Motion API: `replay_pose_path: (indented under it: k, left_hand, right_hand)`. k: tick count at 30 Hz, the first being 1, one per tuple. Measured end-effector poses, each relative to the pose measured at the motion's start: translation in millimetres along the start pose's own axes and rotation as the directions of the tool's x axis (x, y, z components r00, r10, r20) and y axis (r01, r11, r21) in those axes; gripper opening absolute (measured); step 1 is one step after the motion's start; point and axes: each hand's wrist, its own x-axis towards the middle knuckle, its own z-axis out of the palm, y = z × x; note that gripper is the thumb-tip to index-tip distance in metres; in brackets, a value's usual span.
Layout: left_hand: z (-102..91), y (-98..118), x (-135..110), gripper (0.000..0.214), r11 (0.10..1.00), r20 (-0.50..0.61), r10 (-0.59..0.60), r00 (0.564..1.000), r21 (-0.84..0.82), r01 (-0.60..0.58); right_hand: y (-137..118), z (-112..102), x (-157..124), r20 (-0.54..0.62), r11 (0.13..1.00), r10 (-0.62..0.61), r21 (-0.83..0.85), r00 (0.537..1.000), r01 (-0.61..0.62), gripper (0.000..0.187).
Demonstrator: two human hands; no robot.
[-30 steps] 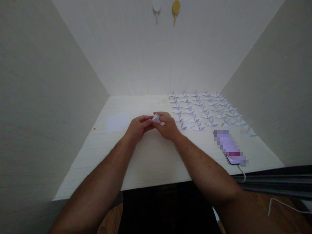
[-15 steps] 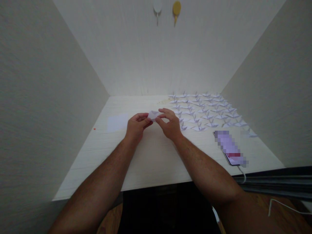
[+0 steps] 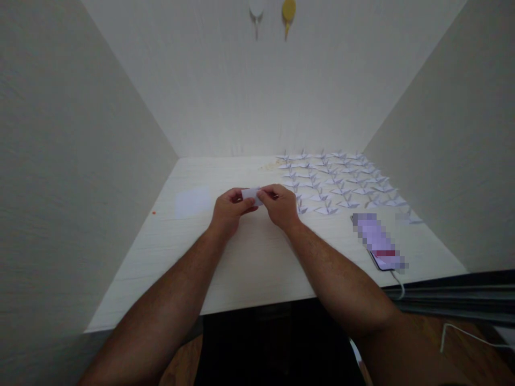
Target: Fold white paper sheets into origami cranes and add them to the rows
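Observation:
A small folded piece of pale paper (image 3: pixel 251 193) is pinched between both hands just above the white table (image 3: pixel 257 268). My left hand (image 3: pixel 229 210) grips its left side with curled fingers. My right hand (image 3: pixel 280 206) holds the right side, thumb and fingertips pressed on the fold. Most of the paper is covered by the fingers. Right of my hands, several finished paper cranes (image 3: pixel 338 179) lie in rows on the table.
A flat sheet of pale paper (image 3: pixel 193 202) lies left of my hands. A phone (image 3: pixel 379 242) with a white cable (image 3: pixel 399 287) rests at the right front. Walls close in the table on three sides; two hooks (image 3: pixel 272 12) hang on the back wall.
Both hands have kept working the paper: it was lifted and opened out half a second ago, and now it is flattened into a small rectangle between closer fingertips.

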Motion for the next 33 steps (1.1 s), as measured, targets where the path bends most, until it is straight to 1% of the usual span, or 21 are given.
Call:
replay_pose_path:
  k: [2, 5, 8, 13, 23, 29, 33]
  left_hand:
    - [0.9, -0.2, -0.8, 0.033, 1.0, -0.01, -0.003, 1.0, 0.004, 0.003]
    - [1.3, -0.9, -1.2, 0.031, 1.0, -0.03, 0.013, 0.999, -0.009, -0.013]
    - [1.0, -1.8, -0.8, 0.03, 0.999, -0.037, 0.028, 0.999, -0.017, -0.029]
    - [0.6, -3.0, -0.1, 0.028, 0.998, -0.034, 0.054, 0.998, -0.023, -0.054]
    - [-0.1, -2.9, 0.2, 0.027, 0.998, -0.072, 0.06, 0.996, 0.017, -0.059]
    - [-1.9, -5.3, 2.0, 0.027, 0.994, -0.066, 0.104, 0.992, 0.04, -0.101]
    - [-2.6, -5.5, 2.8, 0.025, 0.988, -0.061, 0.122, 0.991, 0.103, -0.115]
  right_hand:
    - [-0.8, 0.8, -0.9, 0.009, 0.999, 0.036, 0.034, 0.999, -0.036, 0.011]
    - [-2.2, 1.5, -2.1, -0.019, 0.996, 0.072, 0.046, 0.997, -0.072, 0.013]
    - [-3.6, 1.4, -2.8, -0.036, 0.997, 0.07, 0.033, 0.997, -0.069, 0.011]
    - [-5.2, 1.1, -3.1, -0.026, 0.998, 0.061, 0.022, 0.998, -0.06, 0.009]
    - [-2.9, 2.3, -3.7, -0.007, 0.996, 0.05, 0.074, 0.999, -0.049, 0.009]
    - [-3.7, 2.9, -2.9, 0.003, 0.992, 0.101, 0.078, 0.995, -0.101, 0.02]
    - [-5.1, 2.0, -1.8, 0.023, 0.99, 0.116, 0.075, 0.993, -0.118, 0.019]
